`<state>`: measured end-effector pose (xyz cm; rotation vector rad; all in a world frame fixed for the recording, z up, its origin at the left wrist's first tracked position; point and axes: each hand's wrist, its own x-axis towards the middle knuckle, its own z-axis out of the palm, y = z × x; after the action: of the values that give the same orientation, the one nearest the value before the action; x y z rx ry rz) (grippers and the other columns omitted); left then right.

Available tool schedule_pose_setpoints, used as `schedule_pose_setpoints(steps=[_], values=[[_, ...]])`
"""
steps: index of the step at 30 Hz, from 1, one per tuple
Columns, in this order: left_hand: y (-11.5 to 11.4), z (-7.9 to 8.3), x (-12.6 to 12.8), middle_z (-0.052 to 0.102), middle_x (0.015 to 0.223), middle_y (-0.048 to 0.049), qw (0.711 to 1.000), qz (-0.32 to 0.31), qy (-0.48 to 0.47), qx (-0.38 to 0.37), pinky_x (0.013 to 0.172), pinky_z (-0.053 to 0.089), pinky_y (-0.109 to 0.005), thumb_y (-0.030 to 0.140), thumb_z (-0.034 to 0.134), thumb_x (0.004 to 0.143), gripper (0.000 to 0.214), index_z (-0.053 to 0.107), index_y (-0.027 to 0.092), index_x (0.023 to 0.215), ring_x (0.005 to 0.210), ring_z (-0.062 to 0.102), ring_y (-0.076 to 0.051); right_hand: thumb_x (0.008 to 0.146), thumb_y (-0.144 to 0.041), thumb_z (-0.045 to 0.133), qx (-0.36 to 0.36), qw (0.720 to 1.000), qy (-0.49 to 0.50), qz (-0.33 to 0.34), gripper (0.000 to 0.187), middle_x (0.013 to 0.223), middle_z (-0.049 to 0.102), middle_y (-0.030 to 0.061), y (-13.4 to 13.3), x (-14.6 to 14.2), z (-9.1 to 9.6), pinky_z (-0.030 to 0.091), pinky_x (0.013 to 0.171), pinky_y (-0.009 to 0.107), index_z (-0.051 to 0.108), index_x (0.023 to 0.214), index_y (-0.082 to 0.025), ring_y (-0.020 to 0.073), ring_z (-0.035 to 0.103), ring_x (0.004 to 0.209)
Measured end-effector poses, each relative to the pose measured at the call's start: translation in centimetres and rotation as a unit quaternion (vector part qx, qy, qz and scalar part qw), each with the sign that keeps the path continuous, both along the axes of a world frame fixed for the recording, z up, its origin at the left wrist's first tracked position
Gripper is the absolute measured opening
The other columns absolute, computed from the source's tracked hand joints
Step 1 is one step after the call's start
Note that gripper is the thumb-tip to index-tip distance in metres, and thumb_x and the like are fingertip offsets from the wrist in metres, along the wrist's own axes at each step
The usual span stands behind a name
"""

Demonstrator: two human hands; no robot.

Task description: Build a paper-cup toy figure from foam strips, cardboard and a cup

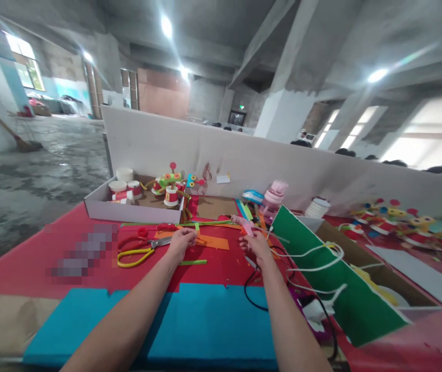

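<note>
My left hand [183,242] is closed in a pinch at the table's middle. A short green paper strip [196,228] stands at its fingertips, beside an orange paper strip [217,243]. My right hand [256,245] has its fingers curled around the grip of a pink glue gun [246,225], whose nose points left. Left of my left hand lie scissors [136,253] with yellow and red handles, blades toward my wrist. A long thin green strip [155,223] runs behind both hands, and another green strip [193,262] lies in front.
A white box [131,211] with red-and-white cups and paper figures stands back left. At right, a green-sided box [321,274] has a white cable [310,256] draped over it. Blue sheets [221,320] lie in front. A white partition [190,139] closes off the back.
</note>
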<state>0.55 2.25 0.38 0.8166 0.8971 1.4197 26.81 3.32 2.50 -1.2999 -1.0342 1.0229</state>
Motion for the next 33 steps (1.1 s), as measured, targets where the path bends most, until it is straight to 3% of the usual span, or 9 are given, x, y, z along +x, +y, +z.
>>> schedule_pose_setpoints(steps=[3, 7, 10, 14, 17, 20, 24, 27, 33], values=[[0.1, -0.1, -0.1, 0.055, 0.051, 0.0012, 1.0, 0.01, -0.01, -0.001, 0.042, 0.03, -0.018, 0.029, 0.081, 0.048, 0.03, 0.062, 0.012, 0.063, 0.042, 0.044, -0.005, 0.064, -0.034, 0.07, -0.022, 0.996, 0.08, 0.042, 0.023, 0.062, 0.063, 0.0019, -1.2, -0.5, 2.0, 0.047, 0.047, 0.025, 0.057, 0.076, -0.02, 0.0131, 0.058, 0.05], [0.1, -0.1, -0.3, 0.055, 0.049, 0.0005, 1.0, 0.013, -0.015, -0.001, 0.041, 0.026, -0.019, 0.027, 0.08, 0.046, 0.027, 0.062, 0.012, 0.06, 0.04, 0.044, -0.006, 0.077, -0.06, 0.054, -0.035, 0.978, 0.151, 0.14, 0.04, 0.054, 0.051, -0.0017, -2.4, -1.4, 3.6, 0.046, 0.047, 0.026, 0.061, 0.078, -0.021, 0.0107, 0.048, 0.044], [0.2, -0.1, -0.4, 0.056, 0.051, -0.0002, 1.0, 0.011, -0.018, 0.003, 0.041, 0.027, -0.019, 0.028, 0.08, 0.046, 0.028, 0.062, 0.012, 0.06, 0.04, 0.044, -0.005, 0.074, -0.062, 0.06, -0.015, 0.972, 0.131, 0.192, 0.039, 0.054, 0.048, -0.0034, -3.0, -2.5, 3.3, 0.042, 0.045, 0.025, 0.061, 0.078, -0.023, 0.0098, 0.044, 0.043], [0.3, -0.2, -0.4, 0.056, 0.051, 0.0008, 1.0, 0.009, -0.016, 0.005, 0.043, 0.031, -0.019, 0.03, 0.082, 0.045, 0.031, 0.063, 0.012, 0.061, 0.041, 0.043, -0.005, 0.065, -0.057, 0.072, -0.002, 0.969, 0.138, 0.203, 0.039, 0.068, 0.062, -0.0003, -3.6, -4.3, 2.6, 0.044, 0.05, 0.026, 0.06, 0.085, -0.025, 0.0122, 0.051, 0.053], [0.3, -0.4, -0.5, 0.052, 0.048, 0.0028, 1.0, 0.013, -0.014, 0.006, 0.043, 0.031, -0.019, 0.031, 0.082, 0.045, 0.032, 0.063, 0.012, 0.062, 0.041, 0.043, -0.005, 0.066, -0.057, 0.072, -0.006, 0.963, 0.176, 0.202, 0.041, 0.074, 0.067, 0.0009, -3.8, -5.2, 2.4, 0.045, 0.052, 0.027, 0.061, 0.09, -0.025, 0.0119, 0.051, 0.054], [0.4, -0.5, -0.6, 0.053, 0.05, 0.0024, 1.0, 0.018, -0.016, 0.007, 0.042, 0.03, -0.018, 0.032, 0.083, 0.046, 0.033, 0.062, 0.012, 0.062, 0.042, 0.043, -0.005, 0.068, -0.059, 0.068, 0.005, 0.964, 0.176, 0.198, 0.038, 0.083, 0.07, 0.0027, -3.9, -5.7, 2.2, 0.048, 0.055, 0.03, 0.06, 0.083, -0.025, 0.0112, 0.049, 0.051], [0.6, -0.7, -0.6, 0.054, 0.051, 0.0015, 1.0, 0.018, -0.019, 0.007, 0.042, 0.03, -0.018, 0.032, 0.083, 0.047, 0.033, 0.063, 0.011, 0.063, 0.043, 0.044, -0.005, 0.067, -0.061, 0.068, 0.048, 0.972, 0.127, 0.191, 0.04, 0.07, 0.066, -0.0002, -3.8, -6.0, 2.0, 0.047, 0.052, 0.029, 0.054, 0.071, -0.024, 0.0085, 0.041, 0.043], [0.9, -1.0, -0.6, 0.055, 0.051, 0.0007, 1.0, 0.019, -0.019, 0.001, 0.042, 0.031, -0.018, 0.03, 0.083, 0.046, 0.032, 0.063, 0.011, 0.063, 0.044, 0.047, -0.006, 0.064, -0.056, 0.073, 0.058, 0.98, 0.007, 0.188, 0.042, 0.059, 0.061, -0.0035, -3.5, -6.4, 1.8, 0.041, 0.047, 0.025, 0.058, 0.083, -0.023, 0.0096, 0.045, 0.041], [1.3, -1.6, -0.5, 0.059, 0.052, -0.0024, 1.0, 0.006, -0.015, -0.015, 0.043, 0.036, -0.019, 0.027, 0.083, 0.047, 0.03, 0.064, 0.009, 0.063, 0.045, 0.051, -0.008, 0.079, -0.054, 0.06, 0.121, 0.954, -0.224, 0.16, 0.045, 0.074, 0.069, 0.0033, -3.3, -6.7, 1.0, 0.044, 0.051, 0.027, 0.059, 0.104, -0.017, 0.0139, 0.054, 0.046]])
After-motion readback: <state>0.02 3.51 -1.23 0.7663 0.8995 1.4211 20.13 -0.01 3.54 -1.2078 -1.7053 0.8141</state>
